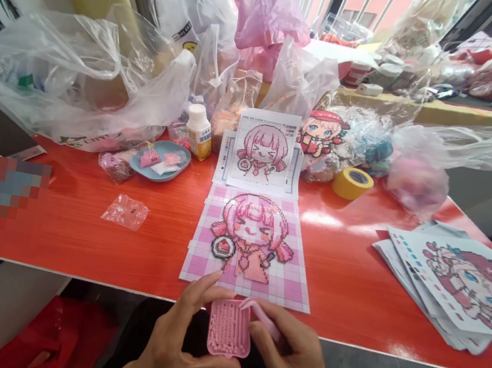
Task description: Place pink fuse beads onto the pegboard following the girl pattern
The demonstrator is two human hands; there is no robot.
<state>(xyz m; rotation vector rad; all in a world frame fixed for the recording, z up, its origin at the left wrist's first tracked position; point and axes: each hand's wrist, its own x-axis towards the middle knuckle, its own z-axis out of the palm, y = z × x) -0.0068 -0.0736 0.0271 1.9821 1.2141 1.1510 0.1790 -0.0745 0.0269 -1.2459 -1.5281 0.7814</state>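
Tray (242, 329) over lap, just off worktop's near edge, grasped in left hand (175, 339), thumb at near rim; right hand (297, 351) pinches tweezers (267, 324), tips at far rim. Tray looks light, stiff, perhaps slick; beads (223, 326) inside likely spill if tipped, so best gripped level by opposite rims. Beyond, bead picture (248, 260) on board (294, 288), flat on glossy red worktop (156, 263). Farther, upright pattern (264, 149), plastic bags (116, 79), barred window (368, 2).
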